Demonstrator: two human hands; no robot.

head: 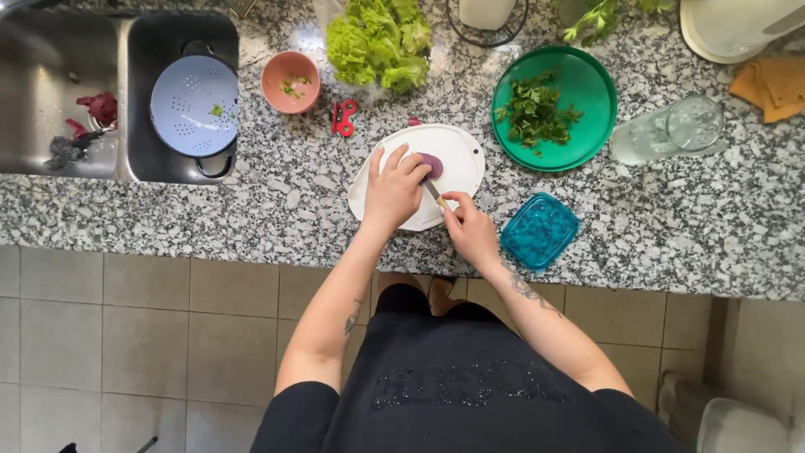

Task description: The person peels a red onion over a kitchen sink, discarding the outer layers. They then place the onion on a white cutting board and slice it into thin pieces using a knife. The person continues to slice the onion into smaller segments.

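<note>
Speckled grey-and-white granite counter (pixel 251 210) runs across the top of view. Steel sink (pixel 50 92) set into it at far left, a second darker basin (pixel 138 101) beside it. Below the counter edge, floor (pixel 126 335) of large pale beige tiles with thin grout lines. White bin or container (pixel 738 424) at lower right corner. Light bright, even, daylight-like; soft shadows.

The counter (pixel 251 210) is speckled grey, black and white granite. The board (pixel 457 151) is white, the onion (pixel 433 164) purple. The plate (pixel 587 92) is green, with dark green herbs (pixel 532 113). The box (pixel 539 230) is teal, the bowl (pixel 289 81) salmon pink, the colander (pixel 194 105) pale blue with black handles, the lettuce (pixel 379 42) light green, the scissors (pixel 343 117) red, the floor tiles (pixel 126 335) beige.
</note>
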